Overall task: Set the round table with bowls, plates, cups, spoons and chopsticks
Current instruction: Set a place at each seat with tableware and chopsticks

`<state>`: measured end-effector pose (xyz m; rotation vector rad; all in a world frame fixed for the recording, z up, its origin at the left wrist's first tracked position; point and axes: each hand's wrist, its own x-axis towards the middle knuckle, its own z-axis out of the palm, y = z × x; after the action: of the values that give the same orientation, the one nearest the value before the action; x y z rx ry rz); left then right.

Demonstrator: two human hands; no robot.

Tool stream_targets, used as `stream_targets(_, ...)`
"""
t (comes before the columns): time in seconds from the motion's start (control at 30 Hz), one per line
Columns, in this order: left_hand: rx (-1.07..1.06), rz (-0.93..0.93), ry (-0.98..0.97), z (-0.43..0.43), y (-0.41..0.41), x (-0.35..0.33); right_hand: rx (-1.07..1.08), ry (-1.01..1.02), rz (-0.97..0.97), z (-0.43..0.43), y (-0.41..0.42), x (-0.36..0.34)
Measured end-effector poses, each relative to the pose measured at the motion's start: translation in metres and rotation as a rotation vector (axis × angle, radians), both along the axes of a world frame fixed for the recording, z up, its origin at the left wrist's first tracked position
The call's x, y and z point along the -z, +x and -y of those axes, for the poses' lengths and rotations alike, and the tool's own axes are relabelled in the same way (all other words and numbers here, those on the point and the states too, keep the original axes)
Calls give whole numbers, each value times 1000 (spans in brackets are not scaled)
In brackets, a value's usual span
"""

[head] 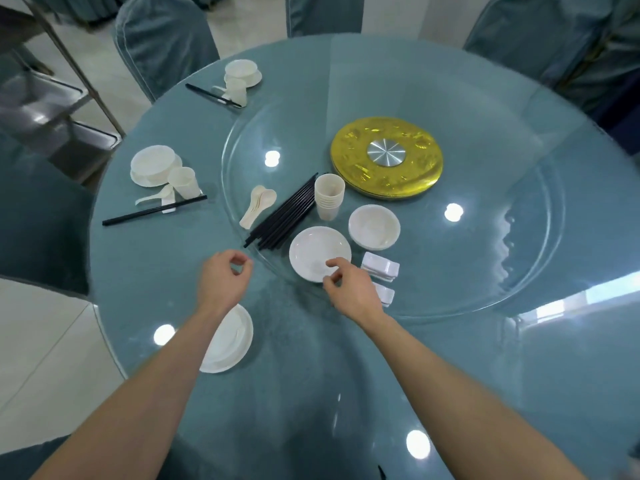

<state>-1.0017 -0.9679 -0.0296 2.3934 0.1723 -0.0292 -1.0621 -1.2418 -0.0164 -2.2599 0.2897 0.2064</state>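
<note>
Right hand [349, 287] meets the plate [311, 245] rim; left hand [224, 277] hovers nearby.

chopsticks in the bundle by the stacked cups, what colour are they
Black, plain with no pattern. The chopsticks show best in the head view.

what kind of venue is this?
Likely a restaurant banquet room: round table with a glass lazy Susan, fabric-covered chairs around it, and stacked cups and bundled chopsticks for several place settings.
</note>
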Motion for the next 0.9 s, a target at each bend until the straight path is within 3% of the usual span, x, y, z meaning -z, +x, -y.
stream_targets(0.3, 102, -19, -9, 43, 13, 7, 255, -215, 99, 70, -3, -2)
stream_targets(0.9, 95, -33, -32, 43, 9, 2, 174, -302, 2, 95, 4, 0)
